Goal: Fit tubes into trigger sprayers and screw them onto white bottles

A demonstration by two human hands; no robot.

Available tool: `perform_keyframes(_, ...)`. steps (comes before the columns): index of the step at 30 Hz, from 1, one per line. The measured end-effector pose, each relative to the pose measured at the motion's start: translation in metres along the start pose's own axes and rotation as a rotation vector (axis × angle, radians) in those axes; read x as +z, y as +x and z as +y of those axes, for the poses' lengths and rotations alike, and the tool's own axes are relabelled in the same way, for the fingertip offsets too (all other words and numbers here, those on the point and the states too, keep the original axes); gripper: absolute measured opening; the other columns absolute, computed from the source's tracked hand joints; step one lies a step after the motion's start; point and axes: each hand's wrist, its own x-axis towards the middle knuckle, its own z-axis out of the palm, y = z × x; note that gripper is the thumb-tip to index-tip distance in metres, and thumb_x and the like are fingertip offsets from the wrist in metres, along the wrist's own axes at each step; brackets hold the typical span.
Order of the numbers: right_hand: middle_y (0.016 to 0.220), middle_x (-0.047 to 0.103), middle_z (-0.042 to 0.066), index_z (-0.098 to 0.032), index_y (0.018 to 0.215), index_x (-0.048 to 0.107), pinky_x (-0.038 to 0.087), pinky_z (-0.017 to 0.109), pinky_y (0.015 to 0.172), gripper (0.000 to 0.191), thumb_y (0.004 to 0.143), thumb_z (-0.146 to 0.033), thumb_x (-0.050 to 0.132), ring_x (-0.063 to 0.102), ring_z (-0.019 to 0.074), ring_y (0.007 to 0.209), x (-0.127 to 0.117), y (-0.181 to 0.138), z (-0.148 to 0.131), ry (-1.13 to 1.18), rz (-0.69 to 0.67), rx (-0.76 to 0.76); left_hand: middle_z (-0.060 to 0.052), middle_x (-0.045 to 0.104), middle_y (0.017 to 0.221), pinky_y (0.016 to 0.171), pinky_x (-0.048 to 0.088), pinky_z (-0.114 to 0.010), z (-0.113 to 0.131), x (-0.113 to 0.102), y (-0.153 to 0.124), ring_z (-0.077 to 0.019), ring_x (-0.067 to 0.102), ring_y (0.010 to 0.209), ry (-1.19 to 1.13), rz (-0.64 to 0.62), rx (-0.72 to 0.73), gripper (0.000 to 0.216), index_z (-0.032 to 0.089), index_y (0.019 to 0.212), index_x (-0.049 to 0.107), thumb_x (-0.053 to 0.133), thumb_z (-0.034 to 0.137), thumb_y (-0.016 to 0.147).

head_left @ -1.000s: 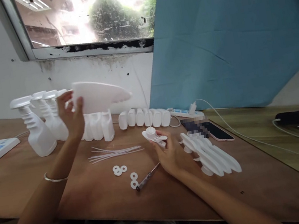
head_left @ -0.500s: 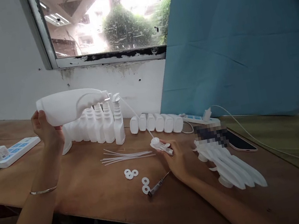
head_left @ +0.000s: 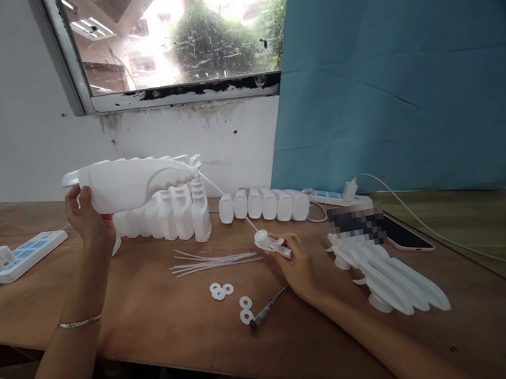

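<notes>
My left hand (head_left: 86, 217) is closed round the base of a white plastic spray bottle (head_left: 134, 182), held on its side above the table with its neck pointing right. My right hand (head_left: 295, 263) grips a white trigger spray head (head_left: 271, 243) just above the wooden table (head_left: 157, 311). A thin dip tube (head_left: 227, 197) runs from that head up to the bottle's neck. Several loose white tubes (head_left: 217, 261) lie on the table between my hands. White washers (head_left: 226, 295) and a small screwdriver (head_left: 267, 308) lie in front of my right hand.
A row of upright white bottles (head_left: 174, 213) and small white caps (head_left: 265, 205) lines the wall. A stack of trigger heads (head_left: 390, 276) lies at right beside a phone (head_left: 400, 233) and charging cable. Power strips sit at far left (head_left: 15, 257) and behind the caps (head_left: 333, 197).
My left hand turned the bottle round so its neck now points right and brought it lower. The dip tube's tip now meets the bottle's neck. The camera view shifted left.
</notes>
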Motion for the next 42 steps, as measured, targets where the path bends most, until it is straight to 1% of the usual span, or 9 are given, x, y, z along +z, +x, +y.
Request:
perform_keyframes(5,0.093,0.056,0.005,-0.018,0.097,0.057,0.039,0.033,0.079,0.027,0.073,-0.030,0.060,0.051,0.0191,0.086,-0.004,0.005,0.000,0.039,0.169,0.149,0.001,0.052,0.084,0.059,0.046,-0.021,-0.004,-0.006,0.000,-0.0088,0.051,0.074,-0.014,0.041,-0.073,0.020,0.015,0.092,0.046,0.053,0.017,0.074)
perform_keyframes(8,0.097,0.056,0.006,-0.018,0.099,0.056,0.039,0.035,0.083,0.030,0.072,-0.031,0.060,0.051,0.0196,0.091,-0.008,0.008,0.000,0.087,0.228,0.154,0.002,0.052,0.074,0.057,0.044,-0.018,-0.011,-0.006,-0.005,-0.0065,0.049,0.066,0.012,0.025,-0.117,0.018,0.012,0.089,0.050,0.056,0.017,0.073)
perform_keyframes(14,0.100,0.053,0.006,-0.021,0.091,0.058,0.039,0.035,0.086,0.021,0.071,-0.027,0.062,0.050,0.0195,0.098,-0.007,0.004,-0.015,0.123,0.081,0.007,0.002,0.051,0.068,0.048,0.040,-0.015,-0.020,0.009,-0.033,-0.0057,0.047,0.057,0.036,-0.076,-0.157,0.026,0.012,0.086,0.054,0.064,0.027,0.066)
perform_keyframes(17,0.107,0.054,0.006,-0.021,0.088,0.055,0.041,0.034,0.084,0.021,0.070,-0.026,0.063,0.052,0.0194,0.097,-0.002,-0.003,-0.022,0.225,-0.077,0.044,0.001,0.053,0.071,0.043,0.037,-0.015,-0.022,0.017,-0.053,-0.0065,0.047,0.054,0.050,-0.150,-0.177,0.031,0.014,0.087,0.055,0.067,0.031,0.064)
perform_keyframes(19,0.103,0.057,0.006,-0.021,0.093,0.053,0.042,0.033,0.081,0.024,0.071,-0.026,0.062,0.054,0.0185,0.092,0.001,-0.007,-0.024,0.280,-0.132,0.103,0.000,0.054,0.071,0.044,0.038,-0.016,-0.024,0.020,-0.065,-0.0070,0.047,0.054,0.054,-0.208,-0.212,0.032,0.015,0.087,0.056,0.068,0.033,0.063)
perform_keyframes(25,0.093,0.056,0.004,-0.021,0.096,0.049,0.043,0.030,0.078,0.029,0.071,-0.027,0.060,0.054,0.0166,0.085,0.007,-0.012,-0.019,0.373,-0.116,0.187,0.001,0.054,0.072,0.048,0.040,-0.016,-0.036,0.017,-0.089,-0.0077,0.048,0.058,0.065,-0.274,-0.296,0.031,0.018,0.086,0.057,0.068,0.037,0.064)
perform_keyframes(32,0.084,0.055,0.001,-0.020,0.089,0.050,0.043,0.027,0.071,0.031,0.065,-0.029,0.066,0.051,0.0146,0.076,0.009,-0.015,-0.019,0.305,-0.101,0.212,-0.001,0.054,0.079,0.047,0.038,-0.017,-0.047,0.010,-0.100,-0.0084,0.049,0.058,0.114,-0.307,-0.301,0.032,0.021,0.091,0.054,0.064,0.040,0.067)
perform_keyframes(36,0.082,0.055,0.001,-0.021,0.086,0.051,0.043,0.028,0.072,0.022,0.067,-0.026,0.062,0.052,0.0154,0.076,0.007,-0.013,-0.019,0.214,-0.093,0.146,0.000,0.054,0.079,0.043,0.035,-0.017,-0.052,0.009,-0.102,-0.0081,0.047,0.054,0.152,-0.352,-0.296,0.031,0.023,0.092,0.052,0.062,0.042,0.069)
perform_keyframes(42,0.093,0.054,0.004,-0.022,0.086,0.054,0.042,0.030,0.078,0.016,0.072,-0.014,0.052,0.053,0.0168,0.089,0.001,-0.009,-0.018,0.142,-0.106,-0.103,0.001,0.053,0.074,0.043,0.035,-0.018,-0.054,0.009,-0.102,-0.0079,0.047,0.050,0.198,-0.402,-0.358,0.032,0.023,0.091,0.052,0.062,0.043,0.067)
